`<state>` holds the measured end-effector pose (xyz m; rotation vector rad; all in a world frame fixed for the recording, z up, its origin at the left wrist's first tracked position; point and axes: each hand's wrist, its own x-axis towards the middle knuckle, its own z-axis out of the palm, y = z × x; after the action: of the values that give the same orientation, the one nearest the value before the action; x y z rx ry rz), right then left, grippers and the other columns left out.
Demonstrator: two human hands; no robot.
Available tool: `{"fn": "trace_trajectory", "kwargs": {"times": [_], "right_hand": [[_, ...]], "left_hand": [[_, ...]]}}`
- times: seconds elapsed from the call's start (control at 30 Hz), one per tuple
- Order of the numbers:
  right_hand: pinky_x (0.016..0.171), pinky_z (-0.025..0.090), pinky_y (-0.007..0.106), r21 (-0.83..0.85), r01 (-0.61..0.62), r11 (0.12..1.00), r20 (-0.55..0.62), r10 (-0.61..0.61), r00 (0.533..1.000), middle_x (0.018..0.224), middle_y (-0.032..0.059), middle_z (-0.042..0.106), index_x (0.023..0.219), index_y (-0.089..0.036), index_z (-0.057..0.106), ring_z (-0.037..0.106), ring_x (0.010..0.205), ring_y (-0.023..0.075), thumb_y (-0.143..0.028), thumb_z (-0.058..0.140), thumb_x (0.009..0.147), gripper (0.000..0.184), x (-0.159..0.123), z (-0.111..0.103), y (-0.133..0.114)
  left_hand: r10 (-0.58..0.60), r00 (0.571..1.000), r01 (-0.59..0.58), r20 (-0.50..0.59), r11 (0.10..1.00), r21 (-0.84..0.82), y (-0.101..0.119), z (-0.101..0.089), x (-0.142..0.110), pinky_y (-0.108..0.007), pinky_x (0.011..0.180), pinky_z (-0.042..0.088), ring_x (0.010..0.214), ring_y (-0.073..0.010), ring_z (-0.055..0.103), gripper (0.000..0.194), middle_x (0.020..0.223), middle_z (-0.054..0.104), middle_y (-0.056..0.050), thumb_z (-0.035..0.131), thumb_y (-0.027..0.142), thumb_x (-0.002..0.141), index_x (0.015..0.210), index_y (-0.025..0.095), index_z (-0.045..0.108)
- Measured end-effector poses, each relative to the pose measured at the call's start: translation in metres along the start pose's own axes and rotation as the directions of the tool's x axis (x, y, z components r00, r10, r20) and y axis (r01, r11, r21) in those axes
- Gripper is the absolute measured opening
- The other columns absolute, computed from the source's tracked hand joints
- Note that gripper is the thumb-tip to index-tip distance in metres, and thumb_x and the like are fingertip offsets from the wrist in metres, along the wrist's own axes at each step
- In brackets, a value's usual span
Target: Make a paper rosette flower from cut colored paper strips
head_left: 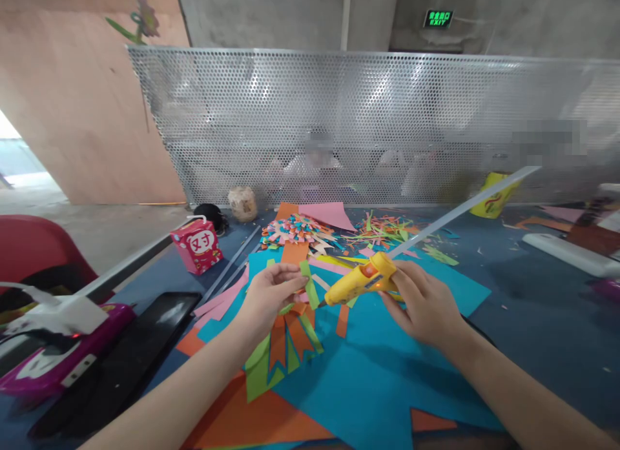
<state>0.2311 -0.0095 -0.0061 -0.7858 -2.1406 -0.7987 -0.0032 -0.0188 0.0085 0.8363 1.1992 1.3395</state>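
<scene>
Between the fingertips of my left hand (275,292) is a short green paper strip (309,283). My right hand (426,301) grips a yellow hot glue gun (361,281), its nozzle pointing left at the strip's lower end. Whether the nozzle touches the paper I cannot tell. A long translucent glue stick (460,211) juts from the gun's back toward the upper right. Below my left hand lies a green and orange paper piece with notched tails (285,347), its top partly hidden by my fingers. A loose orange strip (342,321) rests on the blue paper sheet (358,372).
Paper scraps (387,229) and a heap of curled paper strips (298,229) lie farther back, before a perforated metal screen (363,127). On the left are a red drink carton (197,245), a black phone (121,359) and a purple power strip (72,353). A person sits beyond the screen.
</scene>
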Motion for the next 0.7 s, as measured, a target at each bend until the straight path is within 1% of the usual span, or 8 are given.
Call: {"fn": "trace_trajectory", "kwargs": {"times": [0.2,0.4,0.53,0.7], "right_hand": [[0.060,0.049,0.030,-0.011,0.010,1.000,-0.011,-0.010,1.000,0.088,0.0122,0.057,0.103,-0.012,0.045,0.055,0.080,0.0211,-0.019,0.044,0.080,0.025,0.0005,-0.0012,-0.0008],[0.057,0.050,0.030,-0.016,0.001,1.000,-0.017,-0.002,1.000,0.088,0.0110,0.058,0.105,-0.014,0.044,0.056,0.079,0.0211,-0.018,0.043,0.080,0.026,0.0001,-0.0009,-0.0008],[0.058,0.050,0.030,-0.010,0.015,1.000,-0.010,-0.015,1.000,0.087,0.0120,0.058,0.101,-0.013,0.046,0.056,0.078,0.0211,-0.018,0.043,0.080,0.022,0.0008,-0.0010,-0.0022],[0.058,0.050,0.028,-0.012,0.041,0.999,0.004,-0.041,0.999,0.088,0.0128,0.058,0.096,-0.011,0.047,0.056,0.079,0.0211,-0.017,0.044,0.079,0.018,0.0014,-0.0019,-0.0051]], "left_hand": [[0.000,1.000,0.000,0.003,1.000,-0.022,0.0007,-0.0001,0.0006,-0.017,0.044,0.046,0.048,-0.0086,0.056,0.033,0.056,0.060,0.001,0.078,0.013,0.044,0.068,0.012,0.056],[-0.002,1.000,0.002,0.012,1.000,-0.022,-0.0011,-0.0011,0.0014,-0.017,0.042,0.044,0.050,-0.0089,0.057,0.034,0.056,0.060,0.001,0.078,0.015,0.043,0.068,0.013,0.056],[-0.006,1.000,0.007,0.020,0.999,-0.047,-0.0014,0.0007,0.0003,-0.015,0.040,0.042,0.048,-0.0079,0.055,0.033,0.054,0.060,0.002,0.077,0.013,0.043,0.068,0.012,0.055],[-0.004,1.000,0.006,0.029,0.998,-0.064,-0.0040,0.0009,0.0019,-0.016,0.040,0.043,0.046,-0.0078,0.055,0.031,0.054,0.059,0.002,0.076,0.011,0.046,0.068,0.012,0.054]]}}
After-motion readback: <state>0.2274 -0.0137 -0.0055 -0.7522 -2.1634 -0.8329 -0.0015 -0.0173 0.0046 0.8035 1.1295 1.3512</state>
